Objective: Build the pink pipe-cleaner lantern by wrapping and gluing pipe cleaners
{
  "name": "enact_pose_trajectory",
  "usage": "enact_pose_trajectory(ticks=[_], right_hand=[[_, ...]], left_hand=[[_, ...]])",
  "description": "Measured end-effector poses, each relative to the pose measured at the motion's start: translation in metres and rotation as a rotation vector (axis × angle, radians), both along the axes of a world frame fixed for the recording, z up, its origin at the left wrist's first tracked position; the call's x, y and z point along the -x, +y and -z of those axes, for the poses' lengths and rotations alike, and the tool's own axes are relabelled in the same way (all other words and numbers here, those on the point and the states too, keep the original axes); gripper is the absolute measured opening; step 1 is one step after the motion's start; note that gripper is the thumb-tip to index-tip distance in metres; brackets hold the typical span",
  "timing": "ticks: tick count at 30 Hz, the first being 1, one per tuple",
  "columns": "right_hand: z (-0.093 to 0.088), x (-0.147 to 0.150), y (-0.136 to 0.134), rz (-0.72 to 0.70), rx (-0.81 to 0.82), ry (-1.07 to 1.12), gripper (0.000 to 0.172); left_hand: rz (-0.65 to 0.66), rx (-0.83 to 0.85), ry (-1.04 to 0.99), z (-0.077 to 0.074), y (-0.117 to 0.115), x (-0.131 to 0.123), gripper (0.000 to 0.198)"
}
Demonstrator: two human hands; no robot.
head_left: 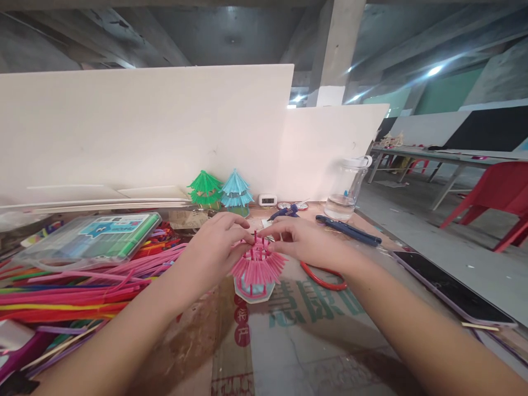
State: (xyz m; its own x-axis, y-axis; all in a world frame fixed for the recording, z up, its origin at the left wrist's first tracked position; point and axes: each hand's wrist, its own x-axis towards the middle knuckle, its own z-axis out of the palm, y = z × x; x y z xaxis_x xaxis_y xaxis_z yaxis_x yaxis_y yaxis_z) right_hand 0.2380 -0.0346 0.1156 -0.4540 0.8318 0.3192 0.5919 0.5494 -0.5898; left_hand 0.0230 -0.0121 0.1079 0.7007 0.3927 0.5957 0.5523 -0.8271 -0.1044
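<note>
A small pink pavilion model [259, 269] stands upright on a pale octagonal base, on the covered tabletop in front of me. Its skirt-like roof looks made of fuzzy pink stems, and short dark pink posts rise above it. From the left, my left hand [223, 239] has its thumb and fingers pinched at the posts. Opposite it, my right hand [297, 236] curls its fingertips against the right side of the upper part. Fingers partly hide the top of the model. A red loop-shaped handle [324, 279] lies beside my right wrist, partly hidden.
Colourful pipe cleaners [82, 291] and a plastic case [94, 236] fill the left side. Green [205, 190] and light blue [237, 191] pavilion models stand behind, beside a small digital clock [268, 200]. To the right are a water jug [344, 190], dark blue pliers [348, 230] and a phone [451, 286].
</note>
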Motion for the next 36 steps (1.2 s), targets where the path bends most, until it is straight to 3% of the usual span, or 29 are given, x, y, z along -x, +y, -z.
enact_pose_trajectory(ticks=[3,9,16,22,25,28,31,33,36], right_hand=[[-0.004,-0.002,-0.002,0.046,-0.039,0.058,0.026],[-0.002,-0.002,0.001,0.172,-0.108,0.260,0.016],[-0.014,-0.014,-0.005,0.195,-0.189,0.363,0.026],[-0.026,-0.023,-0.018,0.284,-0.223,0.509,0.018],[-0.021,-0.009,-0.024,0.165,-0.174,0.512,0.012],[-0.015,0.006,-0.026,0.045,-0.131,0.398,0.018],[-0.015,0.007,-0.024,0.014,-0.112,0.343,0.022],[-0.017,0.000,-0.020,0.041,-0.092,0.378,0.022],[-0.018,-0.012,-0.011,0.165,-0.090,0.421,0.018]], left_hand=[[0.003,-0.002,0.007,0.000,0.001,0.000,0.012],[-0.001,-0.010,0.006,0.001,0.002,0.000,0.012],[0.018,0.016,0.007,0.000,0.002,0.003,0.010],[0.018,0.090,-0.047,-0.003,-0.004,0.000,0.027],[0.055,0.199,-0.124,-0.005,-0.013,-0.008,0.029],[0.139,0.495,-0.182,-0.009,-0.023,-0.014,0.020],[0.126,0.775,-0.395,-0.018,-0.029,-0.011,0.023],[0.063,0.819,-0.560,-0.025,-0.030,-0.005,0.025],[-0.072,0.696,-0.656,-0.033,-0.029,0.002,0.027]])
